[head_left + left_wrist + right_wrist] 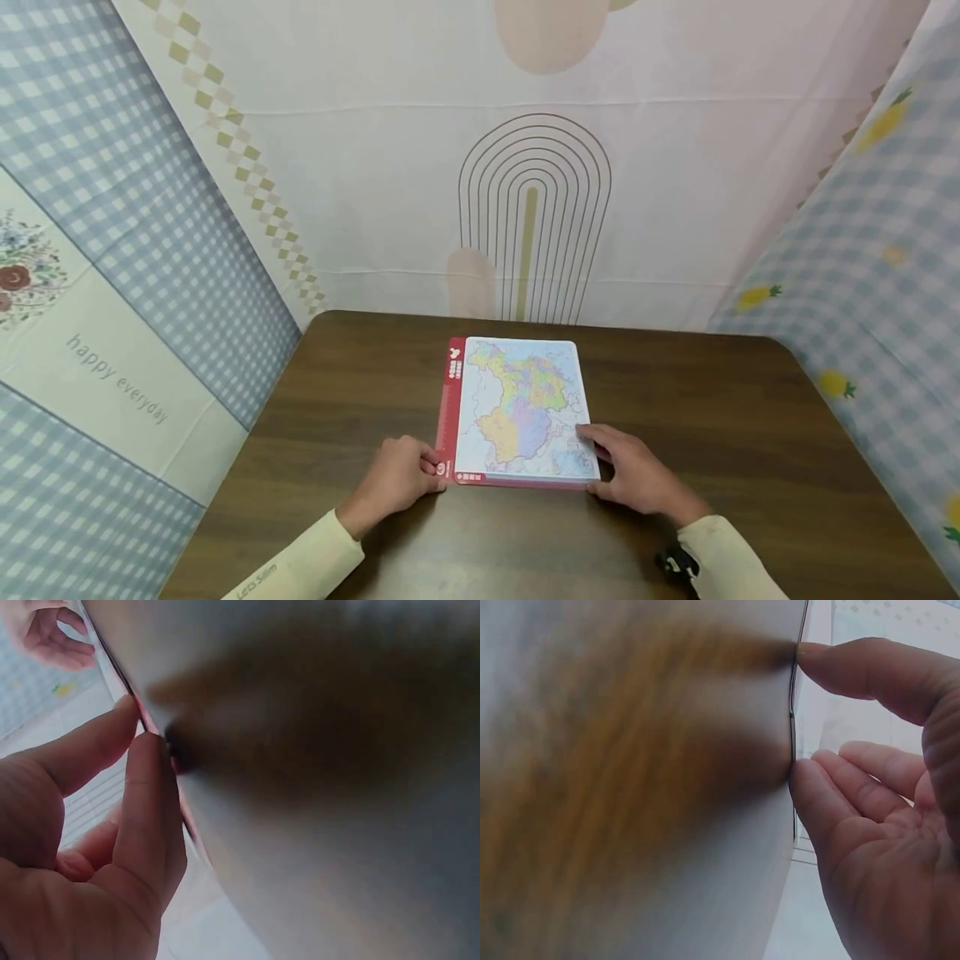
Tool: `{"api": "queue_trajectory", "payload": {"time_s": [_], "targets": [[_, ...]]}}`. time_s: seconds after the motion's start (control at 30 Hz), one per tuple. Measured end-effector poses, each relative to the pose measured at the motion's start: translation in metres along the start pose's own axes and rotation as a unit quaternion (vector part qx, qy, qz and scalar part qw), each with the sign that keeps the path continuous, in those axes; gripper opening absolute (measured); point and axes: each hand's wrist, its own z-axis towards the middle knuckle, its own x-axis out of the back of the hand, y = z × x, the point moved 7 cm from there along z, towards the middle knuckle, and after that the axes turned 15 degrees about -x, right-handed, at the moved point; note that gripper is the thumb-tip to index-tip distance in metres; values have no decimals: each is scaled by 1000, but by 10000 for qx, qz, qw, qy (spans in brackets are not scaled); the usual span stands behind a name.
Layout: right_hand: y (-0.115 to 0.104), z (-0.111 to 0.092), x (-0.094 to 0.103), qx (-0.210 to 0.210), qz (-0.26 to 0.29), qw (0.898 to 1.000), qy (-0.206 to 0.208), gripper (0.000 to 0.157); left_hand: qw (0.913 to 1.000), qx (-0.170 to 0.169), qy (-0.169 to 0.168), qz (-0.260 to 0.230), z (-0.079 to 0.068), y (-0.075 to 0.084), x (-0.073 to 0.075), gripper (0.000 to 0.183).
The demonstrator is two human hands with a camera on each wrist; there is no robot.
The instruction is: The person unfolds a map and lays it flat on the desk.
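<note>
A map sheet (pixel 517 408) with coloured regions lies flat on the brown table. Along its left side runs a red strip (pixel 447 408) with white lettering; a thin reddish layer shows under its front edge. At the near left corner my left hand (pixel 400 477) touches the sheet, thumb and index fingertips close together on the edge in the left wrist view. My right hand (pixel 636 473) is at the near right corner, index finger on the right edge and thumb by the front. In the right wrist view its thumb and index fingertips stand apart against the thin edge.
The wooden table (pixel 360 375) extends around the sheet. A patterned white cloth (pixel 390 192) hangs behind it, with checked cloths at the left (pixel 150 175) and right (pixel 840 275). A small black object (pixel 677 564) is at the right cuff.
</note>
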Motion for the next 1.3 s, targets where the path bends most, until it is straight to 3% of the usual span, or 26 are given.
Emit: {"api": "queue_trajectory", "payload": {"time_s": [0.13,0.33,0.6,0.93,1.2,1.3], "targets": [[1,2,2,-55,-7,10000,-62,81,9994,47,86,-327,-2,-3,-1,30],[2,2,2,-158,-27,9997,-168,82,9994,4,67,-341,-2,-5,-1,34],[-1,1,2,-183,-110,9996,-170,81,9994,-297,193,50,13,-6,3,41],[-2,1,1,-201,-215,9995,-113,81,9983,-453,-40,377,22,-6,5,51],[-7,-1,-2,-130,-878,9957,279,78,9987,-270,-304,317,22,-5,2,51],[-9,-3,-4,-121,-1087,9933,376,77,9981,-347,-350,357,22,-5,0,51]]}}
